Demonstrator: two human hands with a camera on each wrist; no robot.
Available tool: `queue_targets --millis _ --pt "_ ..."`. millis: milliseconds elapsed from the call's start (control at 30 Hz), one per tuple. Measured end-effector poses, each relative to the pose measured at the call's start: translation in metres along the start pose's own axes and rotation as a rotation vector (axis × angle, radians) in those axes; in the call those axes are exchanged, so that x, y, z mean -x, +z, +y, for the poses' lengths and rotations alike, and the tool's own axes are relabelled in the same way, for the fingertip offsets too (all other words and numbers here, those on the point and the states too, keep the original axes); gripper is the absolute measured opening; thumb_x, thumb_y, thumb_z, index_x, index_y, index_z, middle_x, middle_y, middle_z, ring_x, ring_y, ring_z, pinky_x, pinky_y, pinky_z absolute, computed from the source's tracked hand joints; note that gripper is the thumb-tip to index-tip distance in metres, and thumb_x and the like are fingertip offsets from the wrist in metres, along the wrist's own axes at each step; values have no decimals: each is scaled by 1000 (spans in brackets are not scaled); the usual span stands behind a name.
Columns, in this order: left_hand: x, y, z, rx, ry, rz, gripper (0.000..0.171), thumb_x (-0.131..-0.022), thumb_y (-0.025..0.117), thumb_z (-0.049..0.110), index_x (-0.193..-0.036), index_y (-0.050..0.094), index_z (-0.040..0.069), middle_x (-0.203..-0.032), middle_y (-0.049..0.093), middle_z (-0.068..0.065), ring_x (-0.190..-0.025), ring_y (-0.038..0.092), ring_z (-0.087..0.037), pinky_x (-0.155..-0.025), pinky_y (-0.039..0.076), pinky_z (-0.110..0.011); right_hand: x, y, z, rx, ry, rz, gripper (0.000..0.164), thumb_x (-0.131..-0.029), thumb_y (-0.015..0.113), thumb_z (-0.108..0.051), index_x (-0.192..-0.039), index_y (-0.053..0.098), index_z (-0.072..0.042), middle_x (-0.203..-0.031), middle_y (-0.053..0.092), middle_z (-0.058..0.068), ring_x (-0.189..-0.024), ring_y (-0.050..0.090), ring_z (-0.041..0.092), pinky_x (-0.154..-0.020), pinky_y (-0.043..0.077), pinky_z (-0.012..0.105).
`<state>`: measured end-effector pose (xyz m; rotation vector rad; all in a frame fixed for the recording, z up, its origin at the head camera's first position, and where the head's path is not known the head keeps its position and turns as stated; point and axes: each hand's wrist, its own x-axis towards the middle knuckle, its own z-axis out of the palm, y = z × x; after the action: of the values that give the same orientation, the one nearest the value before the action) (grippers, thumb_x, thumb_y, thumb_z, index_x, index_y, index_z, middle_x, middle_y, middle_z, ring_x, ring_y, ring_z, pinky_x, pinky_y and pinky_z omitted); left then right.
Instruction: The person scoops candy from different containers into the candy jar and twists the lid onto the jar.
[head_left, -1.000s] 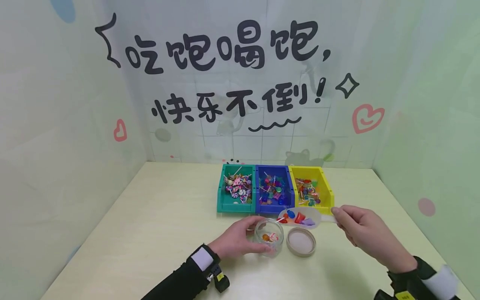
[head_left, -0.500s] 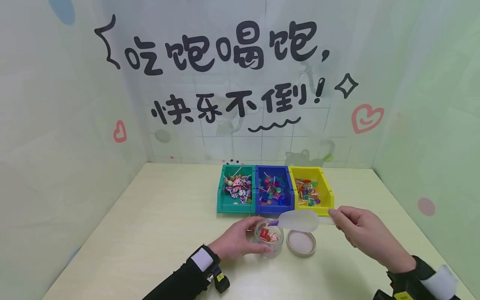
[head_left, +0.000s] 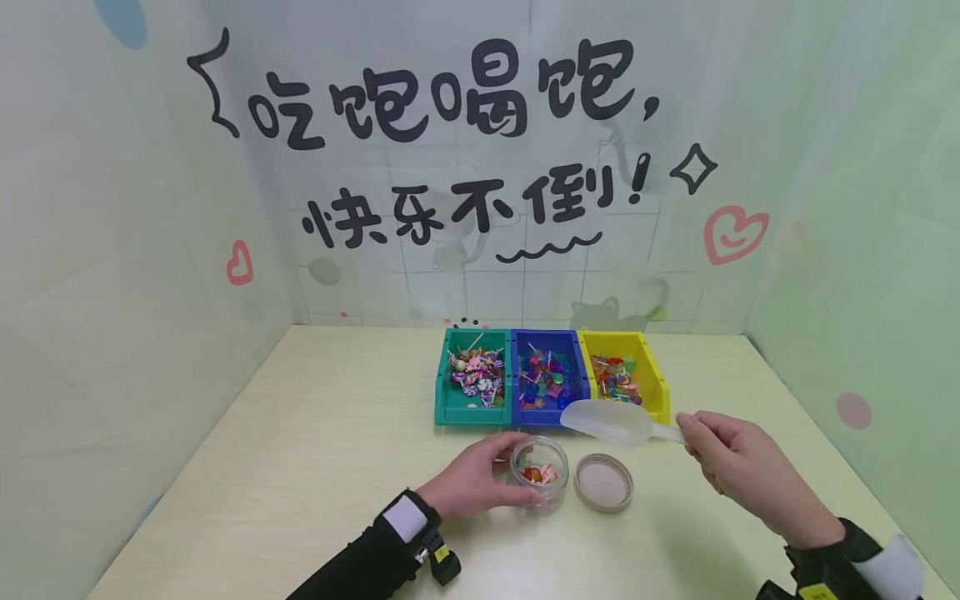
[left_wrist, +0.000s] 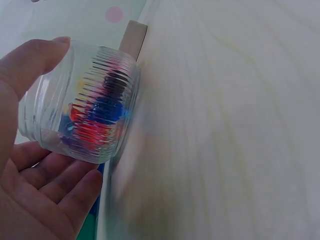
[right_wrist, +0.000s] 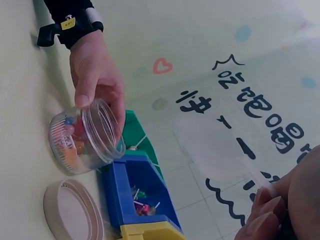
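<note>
A clear ribbed glass jar (head_left: 542, 482) stands on the table, and my left hand (head_left: 480, 482) grips it round its side. Small colourful candy-like pieces (left_wrist: 102, 110) lie in the jar, red, blue and orange among them. My right hand (head_left: 738, 462) pinches the handle of a translucent white scoop (head_left: 609, 422), which is held above the table in front of the blue and yellow bins. No pieces show in the scoop. Beside the jar, to its right, a round beige lid (head_left: 603, 483) lies on the table.
Behind the jar a green bin (head_left: 472, 417), a blue bin (head_left: 536, 417) and a yellow bin (head_left: 660, 400) stand joined in a row, each with small colourful pieces and sticks. Printed walls close off the table (head_left: 337, 417) at the back and both sides.
The scoop first carried several pieces, then tipped over the jar and dropped them in. It has since moved back and right, away from the jar. The left hand has stayed on the jar.
</note>
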<state>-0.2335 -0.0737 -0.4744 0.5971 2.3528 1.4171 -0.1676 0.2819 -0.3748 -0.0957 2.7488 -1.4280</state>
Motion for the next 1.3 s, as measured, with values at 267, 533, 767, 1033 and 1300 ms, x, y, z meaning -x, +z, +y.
queue_targets --millis 267,533,767,1033,1300 --pt "0 -1 -1 3 1 6 79 -88 95 34 -156 58 17 -149 65 -4 -140 63 -30 -123 51 -53 -11 -10 22 -127 99 51 46 -117 50 -48 -95 61 -8 -69 43 -5 -59 40 12 -50 34 27" --pt "1 2 -3 1 -2 17 77 -88 95 35 -154 60 17 -145 68 -2 -138 63 -27 -122 51 -55 -33 -11 45 -203 155 74 49 -117 43 -52 -105 61 -7 -77 46 -7 -63 42 10 -54 37 27" --pt "2 1 -3 0 -1 11 76 -88 95 35 -154 60 18 -145 67 -1 -139 63 -28 -123 50 -55 -53 1 58 -271 215 65 51 -119 39 -50 -119 59 -3 -81 46 -7 -65 41 11 -58 37 28" --pt "1 1 -2 8 2 11 76 -89 95 35 -154 60 18 -146 67 -1 -140 63 -28 -123 51 -54 -71 25 58 -350 252 44 52 -121 33 -41 -135 53 5 -89 50 -5 -68 41 11 -59 35 27" --pt "2 1 0 22 -11 2 78 -89 94 32 -156 58 17 -150 64 -4 -143 61 -31 -124 49 -54 -77 42 57 -354 307 31 51 -122 35 -34 -146 51 8 -94 53 0 -72 43 14 -60 35 28"
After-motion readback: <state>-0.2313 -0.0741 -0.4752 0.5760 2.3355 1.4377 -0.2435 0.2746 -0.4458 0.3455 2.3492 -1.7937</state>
